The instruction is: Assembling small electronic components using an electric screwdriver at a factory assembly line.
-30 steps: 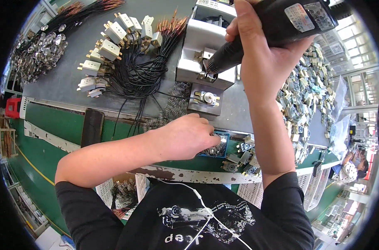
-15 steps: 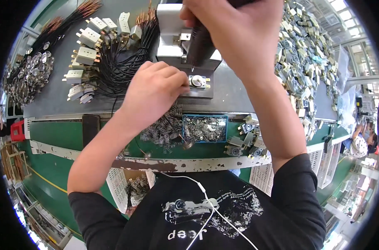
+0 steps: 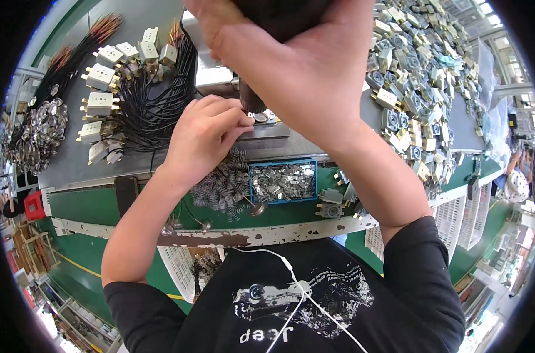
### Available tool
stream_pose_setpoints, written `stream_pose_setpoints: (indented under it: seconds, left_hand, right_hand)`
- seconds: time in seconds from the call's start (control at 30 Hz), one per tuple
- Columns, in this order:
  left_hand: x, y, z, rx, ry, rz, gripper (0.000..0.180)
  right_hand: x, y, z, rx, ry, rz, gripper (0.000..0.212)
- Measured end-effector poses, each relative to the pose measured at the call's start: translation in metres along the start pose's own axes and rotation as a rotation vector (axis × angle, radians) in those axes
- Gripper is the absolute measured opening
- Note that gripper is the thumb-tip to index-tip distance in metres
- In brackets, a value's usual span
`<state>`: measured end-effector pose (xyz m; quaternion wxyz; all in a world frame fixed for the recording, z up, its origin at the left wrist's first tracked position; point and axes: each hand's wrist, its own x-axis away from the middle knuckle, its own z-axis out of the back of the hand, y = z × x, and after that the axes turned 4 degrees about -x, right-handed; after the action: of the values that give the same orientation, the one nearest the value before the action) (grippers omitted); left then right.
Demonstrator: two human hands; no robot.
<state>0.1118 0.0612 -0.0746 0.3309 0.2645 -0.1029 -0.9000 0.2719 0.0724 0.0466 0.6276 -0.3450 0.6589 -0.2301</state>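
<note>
Two hands are now brought together over the small block [image 3: 270, 136]: half a second ago the dark hand tool [image 3: 279, 15] was held with its tip just above, and now its nose is lowered right down at the pale part [image 3: 263, 117] on the block's top. The tool is wrapped in the grip of the right hand [image 3: 300, 76]. The left hand [image 3: 204, 126], a second ago held at the blue tray [image 3: 282, 162], is set at the part's left side, fingertips bunched; whether anything is pinched in that grip cannot be told. Contact under the nose is hidden, too. Picking from the tray is left behind, it seems, and the work is handed to the tool, with steadying apparently asked of the left fingers. All this is carried on the bench [image 3: 73, 167].
</note>
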Motion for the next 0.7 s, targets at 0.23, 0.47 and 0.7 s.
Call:
stream_pose_setpoints:
  seconds: [0.23,0.47,0.7]
  left_hand:
    - [0.001,-0.004,-0.001,0.020,-0.015,-0.008,0.015]
    - [0.003,-0.003,0.000,0.033,-0.038,0.016,0.017]
    - [0.004,-0.003,-0.002,0.020,-0.025,-0.007,0.017]
  right_hand:
    - [0.000,0.006,-0.004,-0.028,-0.028,0.003,0.087]
    - [0.000,0.014,-0.007,-0.050,-0.062,0.007,0.087]
    - [0.002,0.015,-0.003,-0.066,-0.089,0.010,0.086]
